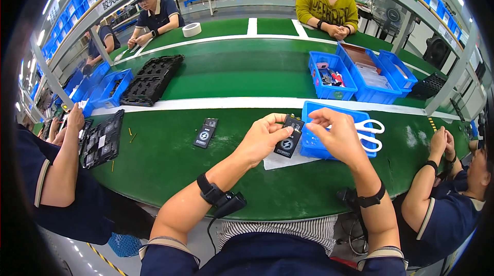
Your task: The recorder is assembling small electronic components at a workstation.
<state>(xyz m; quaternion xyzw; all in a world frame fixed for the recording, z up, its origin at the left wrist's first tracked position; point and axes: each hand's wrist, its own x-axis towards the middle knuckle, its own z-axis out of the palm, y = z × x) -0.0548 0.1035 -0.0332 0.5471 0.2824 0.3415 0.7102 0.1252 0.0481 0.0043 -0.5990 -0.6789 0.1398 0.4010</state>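
My left hand (266, 139) grips a flat black phone battery (288, 145) with a pale round emblem, tilted upright above the table. Its thumb lies across the battery's face. My right hand (334, 132) hovers just right of the battery's upper end, thumb and forefinger curled but apart, with nothing visible between them. Under both hands are a blue bin (321, 109) and a white sheet (280, 162). White-handled scissors (371, 145) lean over the bin's right side. To the left, similar black batteries (206, 133) lie close together on the green table.
Black trays (152, 80) stand at the left, another black tray (103, 139) nearer. Blue bins (370, 83) with tools and parts line the back right. A tape roll (192, 29) sits across the table. Co-workers sit at both sides and opposite; a metal frame arches overhead.
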